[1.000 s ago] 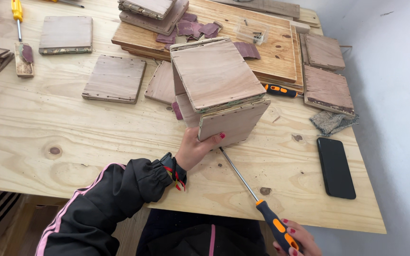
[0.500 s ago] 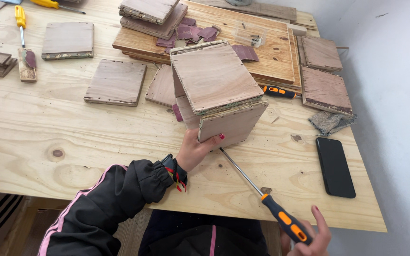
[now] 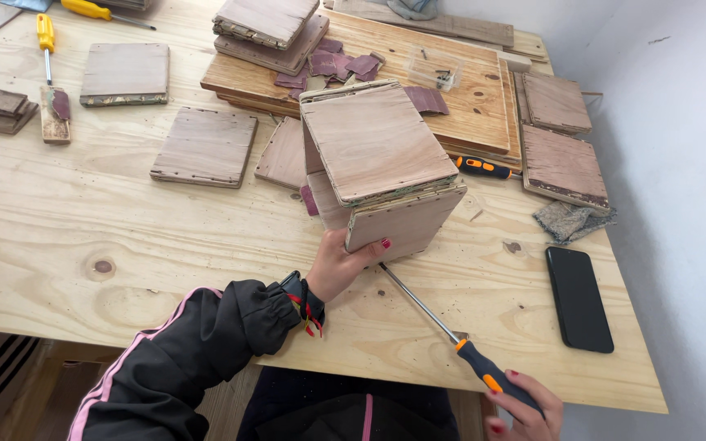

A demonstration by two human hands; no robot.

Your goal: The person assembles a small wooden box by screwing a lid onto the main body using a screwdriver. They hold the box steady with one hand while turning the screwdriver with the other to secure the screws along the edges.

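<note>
A plywood box stands in the middle of the pale wooden table, tilted toward me. My left hand grips its lower near corner, thumb on the front panel. My right hand, at the bottom edge of the view, holds a long screwdriver by its black and orange handle. The screwdriver's metal shaft points up and left, with its tip at the bottom edge of the box beside my left thumb.
Square plywood panels lie left of the box, with more stacked on a large board behind. A black phone lies at the right edge, a grey cloth scrap above it. Yellow screwdrivers rest far left; a short orange one sits behind the box.
My right hand has slid down and right along the table edge with the screwdriver. The left hand keeps its grip on the box.
</note>
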